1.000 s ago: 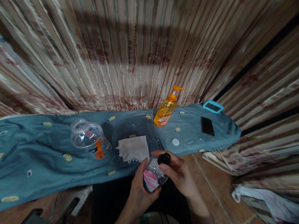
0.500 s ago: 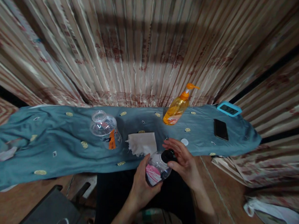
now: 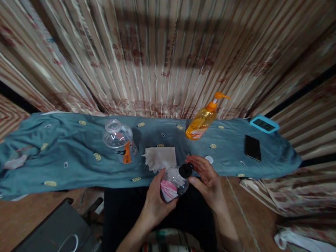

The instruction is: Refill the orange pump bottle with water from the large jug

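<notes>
My left hand (image 3: 153, 203) is wrapped round the body of a clear plastic bottle (image 3: 174, 182) with a pink label. The bottle tilts to the right above my lap, at the near edge of the cloth. Its black top (image 3: 185, 171) points toward my right hand (image 3: 210, 181), which is open beside it, fingers stretched and thumb apart. Whether the thumb touches the bottle, I cannot tell. Just behind the bottle lies a pale piece of paper or cloth (image 3: 160, 157) with a ragged left edge.
On the blue-green cloth (image 3: 81, 169) stand a clear wide jar (image 3: 120, 142) at left and an orange pump bottle (image 3: 202, 121) behind. To the right lie a white disc (image 3: 209, 159), a phone (image 3: 252, 147) and a blue-framed digital clock (image 3: 264, 124). A curtain (image 3: 154, 60) hangs behind.
The bottle has shifted slightly left and up in the picture with my left hand. My right hand stays open by its top. The whole view has turned a little.
</notes>
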### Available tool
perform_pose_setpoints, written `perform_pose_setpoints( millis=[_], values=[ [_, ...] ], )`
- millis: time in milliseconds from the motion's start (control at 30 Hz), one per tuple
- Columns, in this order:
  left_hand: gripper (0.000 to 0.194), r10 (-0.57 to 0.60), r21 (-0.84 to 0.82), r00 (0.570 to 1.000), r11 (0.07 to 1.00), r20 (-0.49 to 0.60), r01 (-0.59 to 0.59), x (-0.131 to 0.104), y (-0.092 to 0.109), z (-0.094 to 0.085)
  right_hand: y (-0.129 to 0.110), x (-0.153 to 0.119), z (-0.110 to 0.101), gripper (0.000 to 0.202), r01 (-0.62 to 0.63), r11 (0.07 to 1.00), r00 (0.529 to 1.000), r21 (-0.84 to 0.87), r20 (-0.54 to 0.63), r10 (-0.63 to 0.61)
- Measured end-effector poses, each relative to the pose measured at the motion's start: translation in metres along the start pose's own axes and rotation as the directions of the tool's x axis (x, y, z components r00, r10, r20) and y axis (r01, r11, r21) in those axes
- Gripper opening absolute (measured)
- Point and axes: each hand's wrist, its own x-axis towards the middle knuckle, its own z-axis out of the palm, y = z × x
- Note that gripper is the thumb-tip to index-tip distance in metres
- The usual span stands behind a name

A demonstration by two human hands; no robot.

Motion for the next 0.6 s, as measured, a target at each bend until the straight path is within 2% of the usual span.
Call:
perform_pose_setpoints(
  millis=[167, 267, 400, 600],
  values=[
    [0.084, 0.035, 0.038, 0.999, 0.999, -0.008, -0.035, 0.001, 0.001, -0.001, -0.004, 0.004, 0.009, 0.046, 0.003, 1.000, 1.000, -0.024, 0.006, -0.003],
    [0.086, 0.000, 0.050, 1.000, 0.999, 0.000, 0.000, 0.001, 0.002, -0.005, -0.002, 0.006, 0.008, 0.037, -0.007, 1.000, 1.000, -0.012, -0.023, 0.006],
    [0.087, -0.073, 0.039, 0.997, 0.997, -0.011, 0.073, 0.000, 0.002, -0.010, 0.001, 0.006, 0.008, 0.039, -0.030, 1.000, 0.999, -0.002, -0.015, 0.030],
    [0.086, -0.091, 0.015, 0.996, 0.996, 0.003, 0.091, -0.003, 0.003, -0.008, -0.006, 0.006, 0.018, 0.028, -0.057, 0.998, 0.998, -0.017, -0.015, 0.057]
  ],
)
